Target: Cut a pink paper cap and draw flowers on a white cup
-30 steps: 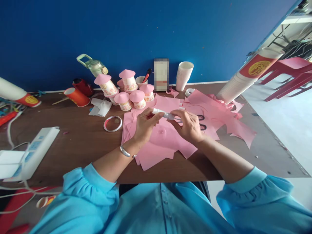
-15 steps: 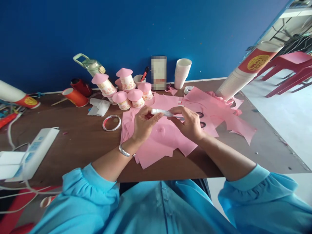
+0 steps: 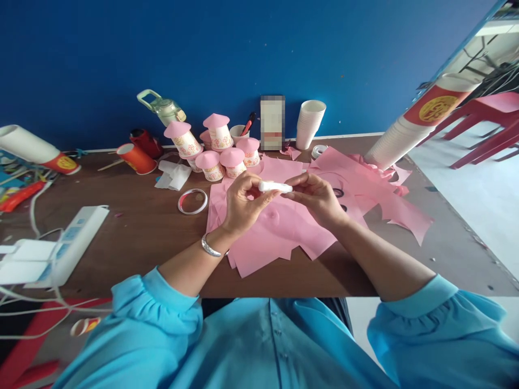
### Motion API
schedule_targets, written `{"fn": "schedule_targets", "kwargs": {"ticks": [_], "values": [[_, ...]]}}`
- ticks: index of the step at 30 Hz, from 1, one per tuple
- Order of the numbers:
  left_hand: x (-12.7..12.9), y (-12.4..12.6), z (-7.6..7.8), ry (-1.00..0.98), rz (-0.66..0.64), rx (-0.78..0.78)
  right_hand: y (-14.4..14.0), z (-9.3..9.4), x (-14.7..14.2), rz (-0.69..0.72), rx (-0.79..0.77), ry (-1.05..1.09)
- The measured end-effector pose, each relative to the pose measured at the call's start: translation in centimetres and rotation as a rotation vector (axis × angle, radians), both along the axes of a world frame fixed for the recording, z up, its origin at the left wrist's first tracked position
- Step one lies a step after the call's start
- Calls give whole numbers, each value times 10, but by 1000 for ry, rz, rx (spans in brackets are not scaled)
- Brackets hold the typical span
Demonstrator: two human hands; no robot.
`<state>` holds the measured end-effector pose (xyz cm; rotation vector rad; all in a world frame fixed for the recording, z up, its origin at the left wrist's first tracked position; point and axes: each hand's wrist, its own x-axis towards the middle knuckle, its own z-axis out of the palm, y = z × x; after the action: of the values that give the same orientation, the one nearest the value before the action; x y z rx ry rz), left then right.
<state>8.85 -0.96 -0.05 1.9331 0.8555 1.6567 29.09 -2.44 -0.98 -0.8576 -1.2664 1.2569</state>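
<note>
1. White plastic power strip (image 3: 65,248) at far left of the brown wood-grain worktop (image 3: 141,237), long and boxy, cords trailing off the edge.
2. Red paper cup (image 3: 135,158) on its side near the back wall; clear tape ring (image 3: 192,201) flat on the worktop, thin and glossy.
3. Cluster of paper cups capped with pink paper cones (image 3: 219,146), upside down, printed sides, matte caps.
4. Left hand (image 3: 243,202) raised above the pink paper sheets (image 3: 275,232), fingers (image 3: 253,189) closed on the left end of the glue stick; silver bangle at the wrist.
5. Glue stick (image 3: 275,187): small white cylinder, held level in the air between both hands, just above the sheets. Judged light, rigid and smooth, somewhat slippery; best taken round the barrel near each end, as here.
6. Right hand (image 3: 318,200) at the stick's right end, fingers pinched together on the tip; cap or barrel under them not discernible.
7. Pink sheets: thin, limp, matte, overlapping, edges cut in jagged points; scissors handles (image 3: 338,193) partly hidden behind the right hand.
8. Stack of plain white paper cups (image 3: 310,124) upright at the wall; tall sleeve of cups with red-and-gold label (image 3: 421,121) leaning at far right.
</note>
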Motion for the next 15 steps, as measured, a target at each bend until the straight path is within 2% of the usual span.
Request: {"fn": "schedule_targets", "kwargs": {"ticks": [3,7,11,13,15], "values": [[0,2,-2,-21,-36,-62,0,3,1,-43,40,-34],[-9,11,-1,132,-211,-301,10,9,20,-47,-6,-115],[-23,19,7,598,-191,-379,32,7,55,-103,5,-311],[-29,20,14,881,-218,-427,42,2,72,-87,-44,-443],[-32,18,22,1074,-187,-407,49,-4,83,-116,-81,-588]]}}
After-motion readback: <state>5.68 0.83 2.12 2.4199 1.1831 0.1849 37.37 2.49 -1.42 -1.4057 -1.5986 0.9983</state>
